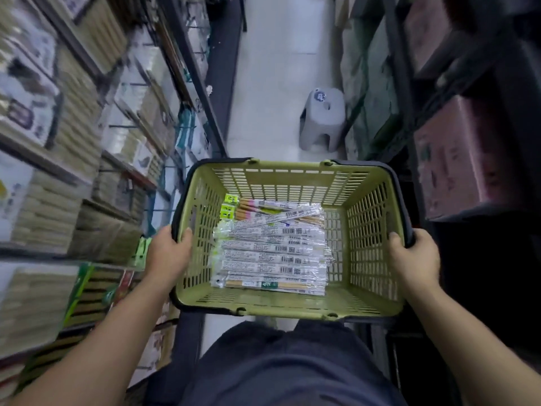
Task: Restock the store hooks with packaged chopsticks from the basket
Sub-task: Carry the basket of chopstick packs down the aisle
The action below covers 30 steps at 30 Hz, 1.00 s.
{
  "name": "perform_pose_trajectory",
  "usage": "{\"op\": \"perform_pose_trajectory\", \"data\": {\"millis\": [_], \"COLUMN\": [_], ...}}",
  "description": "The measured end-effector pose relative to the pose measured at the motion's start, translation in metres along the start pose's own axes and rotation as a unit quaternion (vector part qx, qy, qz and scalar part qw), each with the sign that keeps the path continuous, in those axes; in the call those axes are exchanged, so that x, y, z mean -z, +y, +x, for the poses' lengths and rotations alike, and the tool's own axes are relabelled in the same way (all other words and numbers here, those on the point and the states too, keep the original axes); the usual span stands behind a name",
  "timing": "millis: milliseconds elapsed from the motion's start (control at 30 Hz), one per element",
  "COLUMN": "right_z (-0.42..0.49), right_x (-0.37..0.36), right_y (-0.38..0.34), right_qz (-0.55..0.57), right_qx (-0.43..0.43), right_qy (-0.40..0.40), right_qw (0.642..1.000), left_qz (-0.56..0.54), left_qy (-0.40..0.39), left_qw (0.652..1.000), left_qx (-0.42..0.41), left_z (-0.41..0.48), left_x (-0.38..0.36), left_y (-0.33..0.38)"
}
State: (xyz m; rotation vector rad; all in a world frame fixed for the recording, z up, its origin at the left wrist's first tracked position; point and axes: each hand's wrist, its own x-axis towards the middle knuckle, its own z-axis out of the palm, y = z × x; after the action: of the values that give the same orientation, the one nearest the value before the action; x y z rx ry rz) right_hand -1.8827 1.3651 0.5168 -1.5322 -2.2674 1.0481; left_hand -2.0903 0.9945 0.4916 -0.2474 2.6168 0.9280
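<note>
2 hands (168,253) (415,256) grip the basket (288,178) rims; chopstick packs (272,253) look light, slippery, best pinched at the hang-tab end.

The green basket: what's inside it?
Clear packets of chopsticks lie flat in a pile on the floor of the basket, mostly barcode side up. Whatever sits under the top packets is covered. The left hand and right hand grip its side rims.

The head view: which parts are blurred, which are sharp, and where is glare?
In the head view, the left shelf stock is smeared by motion blur; the basket and chopstick packs are sharp; glare lies on the packs' plastic wrap; the right shelving is dark.
</note>
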Motion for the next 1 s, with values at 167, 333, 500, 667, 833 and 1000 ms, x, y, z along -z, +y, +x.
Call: {"op": "perform_pose_trajectory", "data": {"millis": [167,333,500,667,833,1000], "right_z": [0.075,0.159,0.255,0.354,0.440,0.523], "right_x": [-0.026,-0.052,-0.076,-0.095,-0.121,-0.162], "right_y": [-0.057,-0.106,-0.157,-0.214,-0.269,-0.329], "right_qz": [0.004,-0.002,0.000,-0.017,-0.039,-0.040], "right_qx": [-0.004,-0.004,-0.001,0.013,0.028,0.048], "right_qy": [0.007,-0.011,-0.029,-0.046,-0.060,-0.071], "right_qw": [1.000,1.000,1.000,0.999,0.997,0.996], "left_qz": [0.007,-0.004,-0.014,-0.025,-0.042,-0.064], "left_qy": [0.003,0.011,0.020,0.026,0.022,0.018], "left_qw": [1.000,1.000,0.999,0.998,0.997,0.995], "left_qx": [-0.007,0.004,0.029,0.042,0.061,0.075], "left_z": [0.084,0.156,0.218,0.279,0.341,0.419], "left_x": [-0.001,-0.012,-0.026,-0.038,-0.047,-0.059], "left_y": [0.065,0.123,0.189,0.253,0.305,0.347]}}
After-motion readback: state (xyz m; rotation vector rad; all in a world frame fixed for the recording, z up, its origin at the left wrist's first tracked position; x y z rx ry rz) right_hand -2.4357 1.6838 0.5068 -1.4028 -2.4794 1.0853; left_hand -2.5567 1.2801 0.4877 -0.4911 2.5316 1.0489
